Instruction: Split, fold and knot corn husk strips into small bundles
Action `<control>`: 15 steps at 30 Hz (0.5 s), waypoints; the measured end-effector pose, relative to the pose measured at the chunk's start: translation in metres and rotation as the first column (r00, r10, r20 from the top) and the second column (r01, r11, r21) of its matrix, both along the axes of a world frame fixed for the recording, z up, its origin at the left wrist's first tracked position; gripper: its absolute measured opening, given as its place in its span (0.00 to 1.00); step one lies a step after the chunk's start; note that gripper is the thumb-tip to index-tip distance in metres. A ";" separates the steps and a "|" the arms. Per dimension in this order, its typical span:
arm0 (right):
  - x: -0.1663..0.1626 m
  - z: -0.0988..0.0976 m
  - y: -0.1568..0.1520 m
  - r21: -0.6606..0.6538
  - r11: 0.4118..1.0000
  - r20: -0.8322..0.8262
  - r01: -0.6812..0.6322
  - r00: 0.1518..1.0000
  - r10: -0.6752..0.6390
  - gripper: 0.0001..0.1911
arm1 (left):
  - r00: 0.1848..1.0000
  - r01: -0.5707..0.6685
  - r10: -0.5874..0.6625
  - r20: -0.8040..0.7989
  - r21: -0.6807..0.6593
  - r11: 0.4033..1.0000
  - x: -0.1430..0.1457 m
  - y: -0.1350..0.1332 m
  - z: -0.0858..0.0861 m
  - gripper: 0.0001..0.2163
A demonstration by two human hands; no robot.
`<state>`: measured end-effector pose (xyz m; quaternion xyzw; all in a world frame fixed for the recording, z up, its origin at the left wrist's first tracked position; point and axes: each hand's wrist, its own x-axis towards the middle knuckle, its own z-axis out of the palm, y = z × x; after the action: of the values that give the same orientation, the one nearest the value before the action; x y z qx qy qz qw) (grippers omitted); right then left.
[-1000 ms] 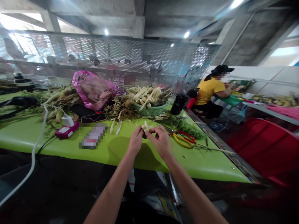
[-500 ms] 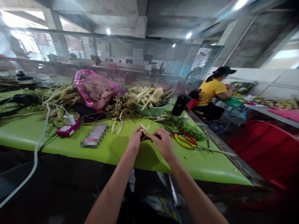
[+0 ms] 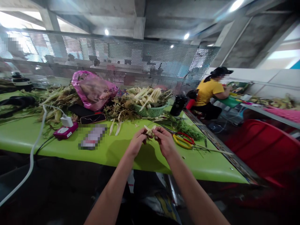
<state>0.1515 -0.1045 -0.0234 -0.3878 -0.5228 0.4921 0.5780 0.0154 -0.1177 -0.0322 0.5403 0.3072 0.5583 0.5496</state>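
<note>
Both hands meet over the green tabletop (image 3: 93,157), fingers pinched around a small pale, folded piece of plant husk (image 3: 150,130). My left hand (image 3: 137,142) grips its left side, and my right hand (image 3: 164,141) holds the right side by thumb and fingertips. Part of the husk is hidden by the fingers. Just right of my right hand lie cutting tools with red and yellow handles (image 3: 183,143). Beyond the hands a green basket (image 3: 152,111) is heaped with pale husk strips (image 3: 148,95).
Thin green stems (image 3: 191,128) lie on the right beside a black cup (image 3: 178,105). A pink plastic bag (image 3: 93,90), a phone (image 3: 92,137) and a magenta power socket (image 3: 66,130) with cables occupy the left. A co-worker in yellow (image 3: 207,90) sits near a red chair (image 3: 264,150).
My right hand has shifted its fingers up onto the pale husk, and the hands are closer together. The view has turned slightly right.
</note>
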 end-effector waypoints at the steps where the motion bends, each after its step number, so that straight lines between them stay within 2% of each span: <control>1: 0.001 0.000 0.000 0.008 1.000 0.000 -0.001 1.000 0.001 0.12 | 1.000 0.011 -0.010 -0.008 0.007 1.000 0.000 -0.001 0.001 0.08; 7: -0.002 0.002 -0.002 0.057 0.998 -0.028 0.025 0.999 -0.024 0.11 | 1.000 -0.016 0.016 0.027 0.005 1.000 0.003 0.000 -0.001 0.14; 15: -0.012 0.005 -0.003 0.142 0.979 -0.026 0.148 0.989 -0.146 0.09 | 0.996 0.004 -0.004 0.091 -0.002 1.000 0.005 0.001 -0.006 0.12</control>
<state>0.1397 -0.1074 -0.0184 -0.3789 -0.5223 0.4120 0.6434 0.0204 -0.1162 -0.0382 0.5143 0.2812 0.5808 0.5649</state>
